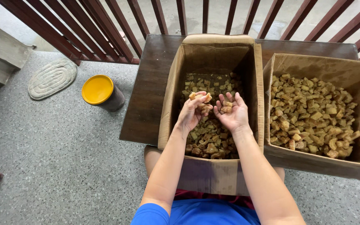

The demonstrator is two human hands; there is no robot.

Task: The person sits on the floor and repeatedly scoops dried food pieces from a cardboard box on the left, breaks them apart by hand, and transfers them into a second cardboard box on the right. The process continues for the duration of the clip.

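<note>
Both my hands are raised inside a tall open cardboard box [169, 89] partly filled with small brownish-yellow chunks [207, 139]. My left hand [192, 111] pinches a few chunks at its fingertips. My right hand [231, 113] is cupped palm up, with a few chunks resting in it. The two hands are almost touching above the pile. A second, wider cardboard box [313, 62] to the right holds a deeper heap of similar chunks [311, 114].
Both boxes sit on a dark wooden table [146, 91] against a red-brown railing [105, 29]. A dark container with a yellow lid [98, 89] and a pale oval mat [51, 78] lie on the speckled grey floor at left. My knees are under the near box.
</note>
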